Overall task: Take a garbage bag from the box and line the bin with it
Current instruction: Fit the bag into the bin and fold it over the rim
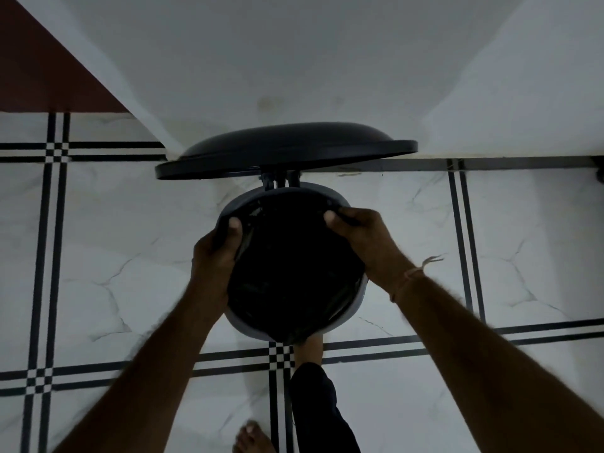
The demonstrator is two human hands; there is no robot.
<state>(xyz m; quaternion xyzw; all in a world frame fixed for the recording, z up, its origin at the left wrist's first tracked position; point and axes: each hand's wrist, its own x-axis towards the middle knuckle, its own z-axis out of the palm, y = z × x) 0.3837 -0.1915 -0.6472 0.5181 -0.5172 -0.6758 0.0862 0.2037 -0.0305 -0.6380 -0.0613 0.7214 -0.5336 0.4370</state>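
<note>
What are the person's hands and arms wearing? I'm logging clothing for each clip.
Both forearms are bare, without sleeves or gloves. The right hand has a thin pale thread bracelet tied at the wrist, with loose ends. The left hand wears nothing visible.

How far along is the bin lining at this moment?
Done: a black bag already fills the open bin, whose lid stands up at the back. In hand: the left hand and right hand grip the bag's edge at opposite sides of the rim. Left: the near rim still shows grey, so the edge needs folding over there. The box is not in view.
</note>
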